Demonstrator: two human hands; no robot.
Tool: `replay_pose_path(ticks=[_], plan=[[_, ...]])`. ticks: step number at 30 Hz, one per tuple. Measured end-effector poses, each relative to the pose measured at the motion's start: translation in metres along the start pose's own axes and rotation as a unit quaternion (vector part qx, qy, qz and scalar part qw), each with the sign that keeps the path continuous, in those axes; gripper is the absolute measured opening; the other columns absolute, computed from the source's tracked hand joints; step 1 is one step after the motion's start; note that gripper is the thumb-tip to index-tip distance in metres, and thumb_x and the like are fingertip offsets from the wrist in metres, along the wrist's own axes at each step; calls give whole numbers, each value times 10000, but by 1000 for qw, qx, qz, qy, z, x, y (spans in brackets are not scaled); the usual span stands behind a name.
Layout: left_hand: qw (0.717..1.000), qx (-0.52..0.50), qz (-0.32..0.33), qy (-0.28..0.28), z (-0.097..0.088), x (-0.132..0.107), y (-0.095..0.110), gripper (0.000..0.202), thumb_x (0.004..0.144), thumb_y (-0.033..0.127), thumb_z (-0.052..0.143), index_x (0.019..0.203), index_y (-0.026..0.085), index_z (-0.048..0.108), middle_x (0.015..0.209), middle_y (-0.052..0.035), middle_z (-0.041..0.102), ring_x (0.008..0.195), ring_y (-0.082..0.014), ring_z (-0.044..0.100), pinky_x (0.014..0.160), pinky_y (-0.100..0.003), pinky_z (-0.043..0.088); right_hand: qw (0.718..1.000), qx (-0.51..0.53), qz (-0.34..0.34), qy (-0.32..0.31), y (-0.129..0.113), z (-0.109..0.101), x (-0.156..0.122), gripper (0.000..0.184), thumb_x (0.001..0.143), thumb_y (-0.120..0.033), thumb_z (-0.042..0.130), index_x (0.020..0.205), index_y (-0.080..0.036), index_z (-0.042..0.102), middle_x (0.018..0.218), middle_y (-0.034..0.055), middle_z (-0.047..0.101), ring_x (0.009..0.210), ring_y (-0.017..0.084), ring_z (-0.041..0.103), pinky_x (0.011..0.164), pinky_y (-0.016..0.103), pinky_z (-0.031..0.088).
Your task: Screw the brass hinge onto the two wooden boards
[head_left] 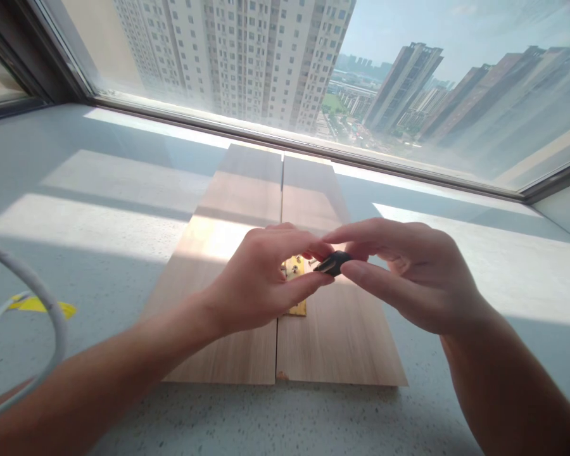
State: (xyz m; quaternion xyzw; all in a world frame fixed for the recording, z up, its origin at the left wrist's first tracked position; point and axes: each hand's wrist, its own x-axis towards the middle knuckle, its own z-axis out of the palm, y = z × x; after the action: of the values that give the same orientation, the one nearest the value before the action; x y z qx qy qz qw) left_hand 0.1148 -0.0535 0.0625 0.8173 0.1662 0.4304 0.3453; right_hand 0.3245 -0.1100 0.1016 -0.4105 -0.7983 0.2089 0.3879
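Both hands meet above two wooden boards, pinching a small black object [335, 262] whose kind I cannot make out. My left hand [266, 272] holds its left end between thumb and fingers. On its right end are the thumb and fingertips of my right hand [408, 272]. Below lies a brass-coloured metal plate [296, 310], largely hidden by my left hand. Small screws [294, 270] show on or beside it. The left board [232, 354] and right board [337, 348] lie side by side with a narrow dark seam between them.
The boards rest on a pale speckled ledge [313, 418] under a large window with a dark frame [209, 130]. A white cable [59, 329] loops at the left, near a yellow strip [42, 305]. Sunlight and shadow bands cross the surface.
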Motion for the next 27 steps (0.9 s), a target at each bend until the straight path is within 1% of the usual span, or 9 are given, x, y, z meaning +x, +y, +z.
replay_pose_path(ticks=[3, 6, 10, 13, 17, 20, 23, 25, 27], plan=[[999, -39, -21, -12, 0, 1, 0, 137, 860, 184, 770, 992, 218, 761, 958, 1, 813, 867, -156, 737, 778, -282, 554, 1000, -1, -16, -4, -4, 1, 2, 221, 963, -137, 667, 1054, -297, 788, 851, -20, 778, 690, 128, 698, 593, 264, 546], [998, -22, -44, 28, 5, 1, 1, 212, 769, 291, 890, 903, 204, 751, 867, 11, 797, 786, -157, 715, 736, -282, 541, 1000, 3, -7, 17, -6, 6, 3, 91, 928, -168, 729, 924, -249, 769, 758, -31, 757, 581, 95, 651, 526, 223, 512], [998, -19, -32, 42, 8, 1, 0, 119, 875, 300, 810, 849, 193, 766, 791, 17, 783, 698, -120, 676, 692, -252, 517, 998, -6, 35, 55, -3, 12, 3, 81, 892, -243, 783, 848, -220, 719, 642, -38, 676, 527, 90, 583, 486, 225, 464], [999, -40, -26, 8, 3, 2, -2, 56, 897, 227, 776, 926, 180, 782, 825, 8, 789, 709, -109, 671, 698, -234, 517, 999, 11, 33, 38, 0, 12, 4, 32, 919, -256, 750, 924, -227, 738, 764, 3, 740, 633, 130, 652, 545, 257, 510], [998, -51, -35, -18, -1, 3, -4, 63, 873, 194, 758, 933, 196, 777, 865, 5, 797, 783, -133, 694, 729, -257, 527, 1000, 8, 12, 2, -2, 10, 5, 130, 977, -211, 655, 1016, -253, 772, 925, 25, 794, 779, 158, 727, 612, 274, 544], [997, -32, -61, 18, 3, 2, -4, 163, 784, 284, 859, 882, 200, 759, 839, 9, 791, 758, -147, 697, 712, -271, 528, 999, -16, 28, 19, -4, 13, 5, 49, 939, -283, 735, 932, -237, 751, 756, 1, 745, 648, 134, 673, 564, 258, 511], [998, -30, -49, 30, 7, 0, -4, 108, 838, 286, 829, 847, 199, 766, 796, 17, 784, 709, -127, 680, 699, -257, 522, 995, -41, 49, 70, -3, 17, 3, 244, 866, -393, 832, 776, -223, 680, 559, -48, 568, 490, 93, 491, 466, 254, 394], [998, -47, -33, 6, 7, 0, -6, 45, 893, 245, 774, 906, 204, 787, 817, 17, 793, 723, -117, 684, 698, -244, 517, 993, -36, 59, 94, -1, 17, 2, 336, 815, -441, 874, 726, -218, 638, 548, -54, 510, 485, 90, 443, 443, 262, 345], [997, -70, -30, -24, 3, 1, -8, 80, 925, 205, 723, 964, 196, 793, 855, 2, 796, 772, -122, 701, 706, -238, 517, 996, -11, 54, 74, 1, 16, 2, 243, 862, -422, 830, 839, -220, 697, 640, -28, 582, 551, 109, 510, 482, 268, 405]])
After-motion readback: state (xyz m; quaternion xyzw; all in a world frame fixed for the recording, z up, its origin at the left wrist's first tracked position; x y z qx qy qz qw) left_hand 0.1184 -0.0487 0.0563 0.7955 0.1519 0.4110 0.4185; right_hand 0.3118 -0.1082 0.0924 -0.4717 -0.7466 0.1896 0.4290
